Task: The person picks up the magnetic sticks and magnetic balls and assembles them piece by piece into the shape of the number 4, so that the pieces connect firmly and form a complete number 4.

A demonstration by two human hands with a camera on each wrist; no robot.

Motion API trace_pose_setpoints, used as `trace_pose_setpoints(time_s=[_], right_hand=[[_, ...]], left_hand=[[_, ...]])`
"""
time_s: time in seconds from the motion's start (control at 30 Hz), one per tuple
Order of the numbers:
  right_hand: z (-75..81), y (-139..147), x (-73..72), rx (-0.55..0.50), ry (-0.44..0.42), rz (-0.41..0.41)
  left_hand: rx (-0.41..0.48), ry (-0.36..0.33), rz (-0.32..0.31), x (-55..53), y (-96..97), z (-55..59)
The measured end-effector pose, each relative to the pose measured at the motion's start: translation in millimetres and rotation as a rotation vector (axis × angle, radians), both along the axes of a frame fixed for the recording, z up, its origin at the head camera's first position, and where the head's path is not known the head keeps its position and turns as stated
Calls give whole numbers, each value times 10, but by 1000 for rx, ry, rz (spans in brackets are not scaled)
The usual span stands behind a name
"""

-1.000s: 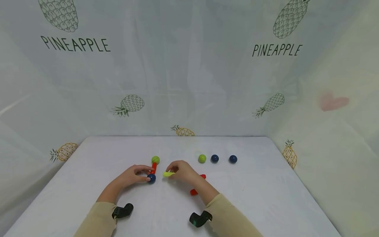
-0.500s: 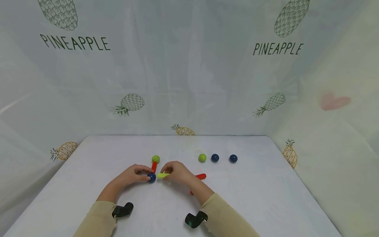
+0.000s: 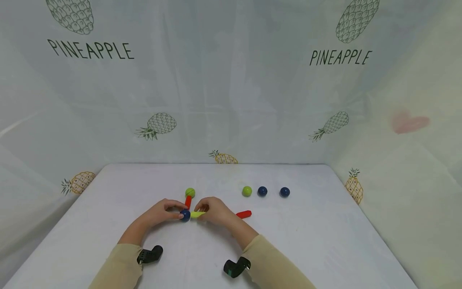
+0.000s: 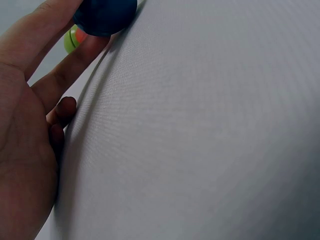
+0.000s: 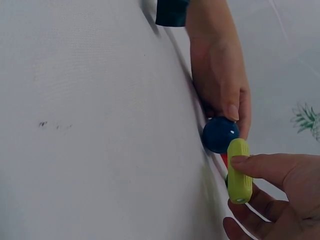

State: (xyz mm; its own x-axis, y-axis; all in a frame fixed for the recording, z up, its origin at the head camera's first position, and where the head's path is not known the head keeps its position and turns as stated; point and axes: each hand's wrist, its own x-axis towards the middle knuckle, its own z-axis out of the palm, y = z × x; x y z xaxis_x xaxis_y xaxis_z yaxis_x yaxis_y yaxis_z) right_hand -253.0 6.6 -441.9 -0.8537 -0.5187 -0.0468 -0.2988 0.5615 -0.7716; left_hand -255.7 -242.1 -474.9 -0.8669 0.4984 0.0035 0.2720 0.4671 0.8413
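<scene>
Left grip (image 3: 164, 211), as I see it: holding blue ball (image 3: 185, 215); right grip (image 3: 215, 211): pinching yellow-green bar (image 5: 240, 184) just beside.

In the head view, part of a red stick (image 3: 244, 214) at 6 o'clock is hidden by the right forearm (image 3: 243, 233), and a red heart (image 3: 409, 123) at 3 o'clock is blurred. The blue ball (image 4: 106, 17) is cropped by the left wrist view's top edge at 11 o'clock. In the right wrist view, another red stick (image 5: 224, 159) is mostly covered at 4 o'clock; whether the ball is touched by the yellow stick (image 5: 240, 180) cannot be told.
</scene>
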Motion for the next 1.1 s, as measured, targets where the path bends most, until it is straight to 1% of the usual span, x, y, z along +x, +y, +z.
trace_pose_setpoints(time_s=[0.17,0.37,0.43,0.67,0.87,1.1], right_hand=[[2,-14,-8,25,4,-1],[-7,-46,-8,35,-4,-17],[-6,-51,-4,36,-3,-24],[-25,-65,-2,45,-6,-41],[-21,-77,12,25,-13,-48],[-28,-110,20,-11,-33,-67]], left_hand=[[-19,3,16,7,0,-2],[0,-10,12,14,13,21],[4,-8,9,15,12,14],[-7,-2,16,27,16,11],[-15,14,13,19,-2,-24],[-10,50,-12,7,0,-33]])
